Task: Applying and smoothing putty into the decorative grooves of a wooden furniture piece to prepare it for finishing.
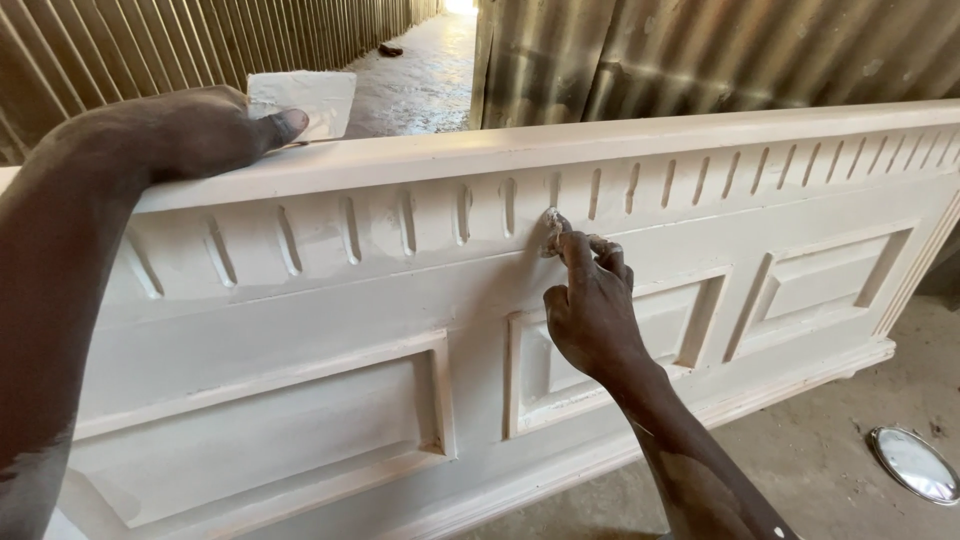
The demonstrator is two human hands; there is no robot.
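Head view: right hand [590, 310] fingers pinched on putty dab [552, 232], pressed against upright flute; left hand [215, 130] clamped on scraper [300, 103], farther.

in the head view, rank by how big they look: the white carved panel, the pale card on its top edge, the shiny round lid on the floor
1. white carved panel, by far
2. pale card and shiny round lid: these look alike in size, and they sit at different distances from the camera, so no ranking.

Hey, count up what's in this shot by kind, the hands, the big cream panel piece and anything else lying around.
Hands: 2 (left hand, right hand)
Cream carved wooden panel: 1
White flat scraper card: 1
Shiny round lid on the floor: 1
Total: 5
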